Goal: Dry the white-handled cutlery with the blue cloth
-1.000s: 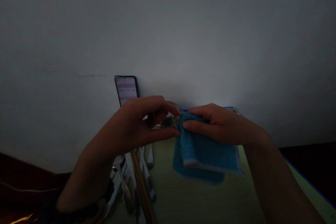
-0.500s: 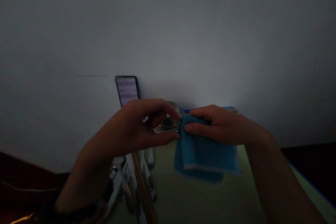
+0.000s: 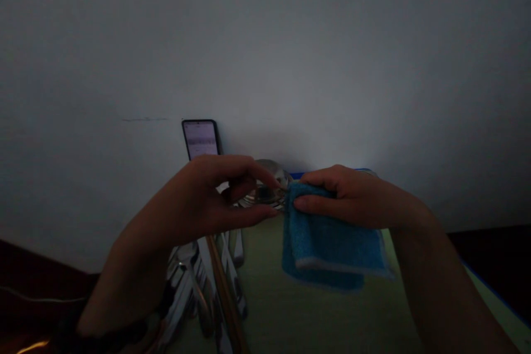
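My right hand [image 3: 344,191] grips a folded blue cloth [image 3: 332,243] with pale edging, the thumb pressed on its near side. The cloth's lower part hangs over the table. Just left of it is my left hand [image 3: 219,193], its thumb and index finger apart and their tips close to the cloth's left edge. I see nothing held between those fingertips, though the dim light hides detail. Behind the fingers, shiny round metal dishes [image 3: 267,193] stand against the wall, partly covered by my hands.
Several metal utensils [image 3: 194,282] and brown wooden chopsticks [image 3: 226,293] lie at the left on the pale green table [image 3: 298,315]. A lit phone [image 3: 202,138] leans against the wall [image 3: 290,55]. A blue edge [image 3: 493,287] runs along the table's right side.
My left hand has drawn slightly left, away from the cloth. The cloth and my right hand have shifted a little to the right.
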{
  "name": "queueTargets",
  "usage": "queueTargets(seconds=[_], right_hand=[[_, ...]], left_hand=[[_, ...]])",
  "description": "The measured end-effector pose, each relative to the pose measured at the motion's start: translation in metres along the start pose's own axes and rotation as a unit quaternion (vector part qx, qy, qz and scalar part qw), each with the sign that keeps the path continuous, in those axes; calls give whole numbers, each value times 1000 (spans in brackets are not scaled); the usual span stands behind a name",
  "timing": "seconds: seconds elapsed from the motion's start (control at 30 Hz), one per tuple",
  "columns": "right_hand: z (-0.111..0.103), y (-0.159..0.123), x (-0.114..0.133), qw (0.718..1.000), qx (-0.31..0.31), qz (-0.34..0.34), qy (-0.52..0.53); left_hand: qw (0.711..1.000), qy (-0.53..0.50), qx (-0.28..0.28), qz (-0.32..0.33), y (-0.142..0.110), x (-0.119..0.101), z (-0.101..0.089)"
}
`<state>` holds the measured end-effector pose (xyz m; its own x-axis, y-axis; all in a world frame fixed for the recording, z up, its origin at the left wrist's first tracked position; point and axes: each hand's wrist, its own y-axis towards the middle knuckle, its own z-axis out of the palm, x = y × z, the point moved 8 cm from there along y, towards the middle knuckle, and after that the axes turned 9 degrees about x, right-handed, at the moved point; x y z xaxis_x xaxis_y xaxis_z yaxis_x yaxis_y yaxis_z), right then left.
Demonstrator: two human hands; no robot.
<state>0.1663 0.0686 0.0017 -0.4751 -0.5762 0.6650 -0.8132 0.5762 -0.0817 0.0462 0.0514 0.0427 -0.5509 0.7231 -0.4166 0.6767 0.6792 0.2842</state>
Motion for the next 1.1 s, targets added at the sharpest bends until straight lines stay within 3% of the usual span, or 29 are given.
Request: queueTargets(seconds=[0.17, 0.4, 1.1], right_hand=[[0, -1, -1, 1000, 2, -1, 10], [2, 0, -1, 1000, 13, 0, 4], [2, 2, -2, 1000, 14, 5, -7]], left_hand=[[1000, 10, -17, 12, -5, 5, -3], [999, -19, 35, 20, 0, 0, 8], [999, -3, 25, 28, 0, -2, 7]])
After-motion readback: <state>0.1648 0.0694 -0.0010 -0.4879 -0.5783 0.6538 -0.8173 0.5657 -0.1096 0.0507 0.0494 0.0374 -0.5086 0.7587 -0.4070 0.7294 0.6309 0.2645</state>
